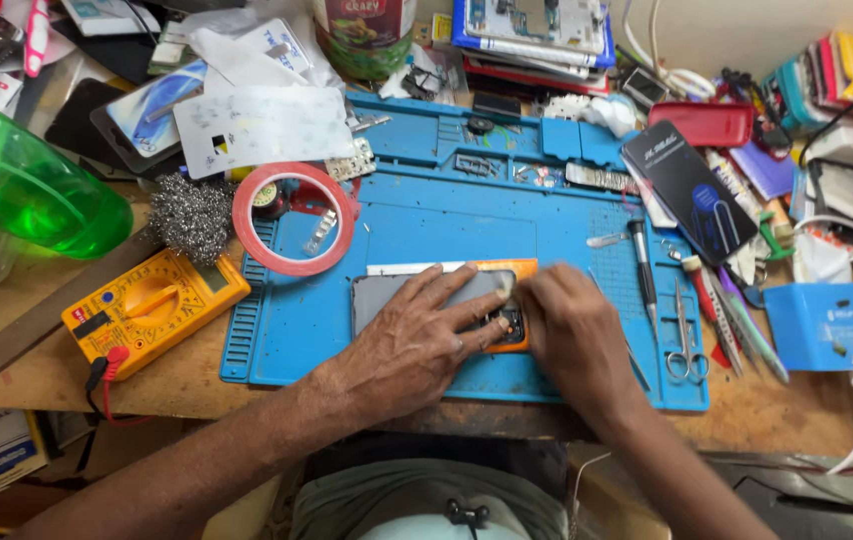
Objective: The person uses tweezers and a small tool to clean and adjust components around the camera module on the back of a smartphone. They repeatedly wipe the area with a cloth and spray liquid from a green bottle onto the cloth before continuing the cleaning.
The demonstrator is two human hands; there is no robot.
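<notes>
A phone point(379, 298) with a grey back lies on the blue work mat point(447, 220), resting on an orange piece whose edge shows at the top right. My left hand point(412, 345) lies flat on the phone, fingers spread and pressing it down. My right hand point(572, 330) is curled at the phone's right end by the camera area, fingertips pinched together on its edge. What the fingertips hold is hidden.
A red tape ring point(294, 218) and steel wool point(192, 215) sit left of the mat, with a yellow multimeter point(152, 305) below them. A screwdriver point(642, 262), scissors point(685, 335) and tweezers lie on the mat's right. A green bottle point(27, 185) stands far left, a blue box point(825, 325) right.
</notes>
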